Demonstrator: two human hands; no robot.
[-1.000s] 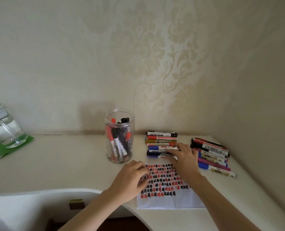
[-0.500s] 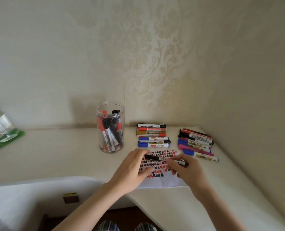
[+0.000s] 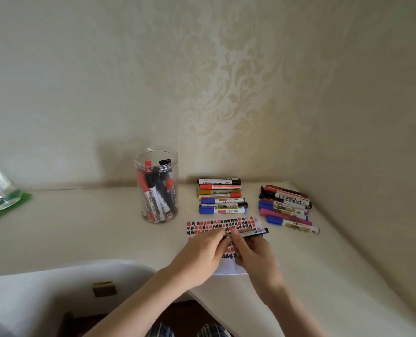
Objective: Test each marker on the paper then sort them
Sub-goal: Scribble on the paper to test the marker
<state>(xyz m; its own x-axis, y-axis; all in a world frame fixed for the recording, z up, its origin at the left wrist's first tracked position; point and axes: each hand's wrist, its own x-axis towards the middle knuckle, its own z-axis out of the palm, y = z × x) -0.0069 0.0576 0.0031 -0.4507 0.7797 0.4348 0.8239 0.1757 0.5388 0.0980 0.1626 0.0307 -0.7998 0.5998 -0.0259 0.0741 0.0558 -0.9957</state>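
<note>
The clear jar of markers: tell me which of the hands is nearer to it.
Left. The left hand is on the jar's side of the paper, below and right of the jar; the right hand is farther right, gripping the black marker.

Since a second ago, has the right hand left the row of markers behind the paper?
Yes. The right hand has come back toward the person from the marker row and now holds a black marker over the paper.

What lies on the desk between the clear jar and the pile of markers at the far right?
In the head view, a row of markers lies between the clear jar and the right pile, apart from both.
</note>
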